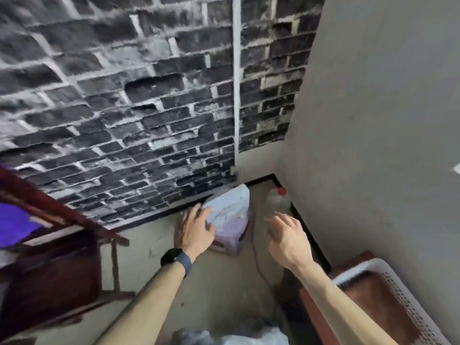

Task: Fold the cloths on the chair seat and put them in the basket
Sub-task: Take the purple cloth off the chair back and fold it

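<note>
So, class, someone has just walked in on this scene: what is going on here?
A person is reaching with both bare hands toward a pale blue cloth lying on a small purple stool in the corner of the room. The left hand, with a dark watch on its wrist, rests against the cloth's near edge. The right hand hovers open beside it, holding nothing. A white basket stands at lower right with no cloth visible in it, so folding appears not to have begun.
</note>
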### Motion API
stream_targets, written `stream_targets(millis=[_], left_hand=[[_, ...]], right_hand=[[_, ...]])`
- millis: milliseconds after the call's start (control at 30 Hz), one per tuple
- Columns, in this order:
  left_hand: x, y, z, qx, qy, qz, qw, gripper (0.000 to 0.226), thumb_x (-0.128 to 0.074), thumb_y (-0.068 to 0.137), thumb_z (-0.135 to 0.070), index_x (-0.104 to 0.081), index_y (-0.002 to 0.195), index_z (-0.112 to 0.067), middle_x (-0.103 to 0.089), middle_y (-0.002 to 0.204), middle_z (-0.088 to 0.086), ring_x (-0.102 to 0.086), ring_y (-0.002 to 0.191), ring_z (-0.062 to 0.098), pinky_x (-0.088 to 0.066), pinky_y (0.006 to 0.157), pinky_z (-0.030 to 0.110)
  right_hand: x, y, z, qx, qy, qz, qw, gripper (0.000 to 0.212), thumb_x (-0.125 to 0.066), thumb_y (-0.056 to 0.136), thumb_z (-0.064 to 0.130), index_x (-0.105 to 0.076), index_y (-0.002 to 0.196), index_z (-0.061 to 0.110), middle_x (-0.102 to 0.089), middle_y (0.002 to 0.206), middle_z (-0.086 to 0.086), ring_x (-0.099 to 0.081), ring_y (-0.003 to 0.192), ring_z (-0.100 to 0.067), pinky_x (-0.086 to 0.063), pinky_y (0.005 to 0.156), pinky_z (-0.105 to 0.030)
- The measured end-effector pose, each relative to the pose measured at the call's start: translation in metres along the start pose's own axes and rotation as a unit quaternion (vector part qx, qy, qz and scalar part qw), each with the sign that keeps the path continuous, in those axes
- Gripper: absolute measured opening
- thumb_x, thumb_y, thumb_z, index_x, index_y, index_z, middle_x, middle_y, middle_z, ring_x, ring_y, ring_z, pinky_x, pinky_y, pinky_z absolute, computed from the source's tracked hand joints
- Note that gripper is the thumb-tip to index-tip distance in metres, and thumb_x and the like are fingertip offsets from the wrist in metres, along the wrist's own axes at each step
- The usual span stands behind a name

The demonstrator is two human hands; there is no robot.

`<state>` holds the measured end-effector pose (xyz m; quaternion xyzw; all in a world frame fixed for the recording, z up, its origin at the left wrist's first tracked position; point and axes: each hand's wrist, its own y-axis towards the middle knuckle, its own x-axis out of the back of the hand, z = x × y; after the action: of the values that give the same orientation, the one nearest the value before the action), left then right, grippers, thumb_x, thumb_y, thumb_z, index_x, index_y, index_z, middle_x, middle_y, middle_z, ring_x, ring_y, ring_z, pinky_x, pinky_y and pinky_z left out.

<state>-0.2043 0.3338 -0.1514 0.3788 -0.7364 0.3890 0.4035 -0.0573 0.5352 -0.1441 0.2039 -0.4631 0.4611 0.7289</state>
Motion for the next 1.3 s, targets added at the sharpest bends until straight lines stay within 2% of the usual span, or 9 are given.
stream_targets(millis=[167,300,400,567,767,933,1033,1100,1300], left_hand=[[0.092,-0.045,0.155,0.13,-0.084,-0.116,0.981,0.05,-0.055,0.095,-0.024,-0.047,0.145,-0.024,-0.041,0.152,0.009,-0.037,0.141,0.029,-0.03,0.113,0.035],[0.149,-0.1,0.277,0.213,-0.057,-0.212,0.952,0.047,-0.059,0.085,-0.032,-0.06,0.132,-0.026,-0.064,0.127,0.006,-0.059,0.118,0.028,-0.047,0.1,0.036],[0.185,-0.139,0.345,0.255,-0.053,-0.252,0.932,0.047,-0.062,0.082,-0.028,-0.062,0.129,-0.024,-0.067,0.122,0.006,-0.061,0.115,0.029,-0.05,0.097,0.037],[0.246,-0.173,0.414,0.298,-0.069,-0.298,0.904,0.048,-0.06,0.089,-0.03,-0.054,0.136,-0.026,-0.062,0.128,0.006,-0.056,0.12,0.03,-0.047,0.098,0.041],[0.305,-0.155,0.47,0.3,-0.089,-0.332,0.89,0.05,-0.058,0.095,-0.028,-0.047,0.143,-0.021,-0.057,0.137,0.008,-0.052,0.127,0.028,-0.044,0.1,0.039],[0.343,-0.099,0.521,0.293,-0.093,-0.333,0.891,0.051,-0.058,0.096,-0.031,-0.045,0.144,-0.022,-0.058,0.136,0.005,-0.052,0.128,0.023,-0.045,0.1,0.036],[0.361,-0.056,0.553,0.301,-0.098,-0.32,0.893,0.048,-0.057,0.095,-0.032,-0.046,0.141,-0.023,-0.059,0.133,0.006,-0.053,0.125,0.025,-0.047,0.099,0.039],[0.371,-0.024,0.574,0.308,-0.1,-0.303,0.897,0.048,-0.056,0.094,-0.034,-0.047,0.14,-0.025,-0.058,0.134,0.006,-0.053,0.125,0.026,-0.048,0.098,0.04],[0.382,0.059,0.635,0.291,-0.064,-0.228,0.927,0.058,-0.05,0.093,-0.037,-0.035,0.148,-0.027,-0.043,0.151,0.004,-0.041,0.137,0.026,-0.042,0.107,0.041]], right_hand=[[-0.043,0.028,0.173,0.175,-0.021,0.067,0.982,0.043,-0.047,0.085,0.037,-0.066,0.122,0.025,-0.067,0.123,0.002,-0.057,0.12,-0.028,-0.044,0.099,-0.038],[-0.086,0.016,0.317,0.283,-0.006,0.12,0.952,0.035,-0.056,0.093,0.034,-0.067,0.125,0.023,-0.066,0.13,-0.001,-0.057,0.122,-0.029,-0.04,0.105,-0.035],[-0.114,-0.001,0.399,0.33,0.015,0.128,0.935,0.034,-0.059,0.092,0.033,-0.069,0.124,0.024,-0.066,0.131,-0.001,-0.059,0.12,-0.03,-0.045,0.104,-0.036],[-0.149,-0.014,0.497,0.417,0.012,0.154,0.896,0.034,-0.058,0.096,0.032,-0.064,0.129,0.026,-0.064,0.134,0.002,-0.059,0.12,-0.024,-0.041,0.107,-0.035],[-0.187,0.013,0.588,0.465,0.023,0.146,0.873,0.03,-0.058,0.097,0.032,-0.064,0.125,0.024,-0.067,0.128,0.004,-0.057,0.123,-0.021,-0.038,0.109,-0.032],[-0.216,0.07,0.654,0.451,0.024,0.149,0.88,0.035,-0.057,0.095,0.031,-0.058,0.13,0.028,-0.067,0.124,0.002,-0.057,0.118,-0.023,-0.04,0.103,-0.034],[-0.243,0.113,0.689,0.43,0.013,0.183,0.884,0.039,-0.05,0.093,0.039,-0.053,0.132,0.033,-0.067,0.121,0.004,-0.058,0.118,-0.024,-0.044,0.105,-0.038],[-0.265,0.143,0.712,0.415,-0.007,0.2,0.887,0.045,-0.045,0.089,0.047,-0.051,0.132,0.036,-0.067,0.115,0.003,-0.06,0.112,-0.026,-0.05,0.098,-0.041],[-0.335,0.201,0.778,0.407,-0.128,0.219,0.877,0.062,-0.051,0.096,0.044,-0.036,0.151,0.02,-0.044,0.151,-0.006,-0.041,0.137,-0.032,-0.041,0.108,-0.043]])
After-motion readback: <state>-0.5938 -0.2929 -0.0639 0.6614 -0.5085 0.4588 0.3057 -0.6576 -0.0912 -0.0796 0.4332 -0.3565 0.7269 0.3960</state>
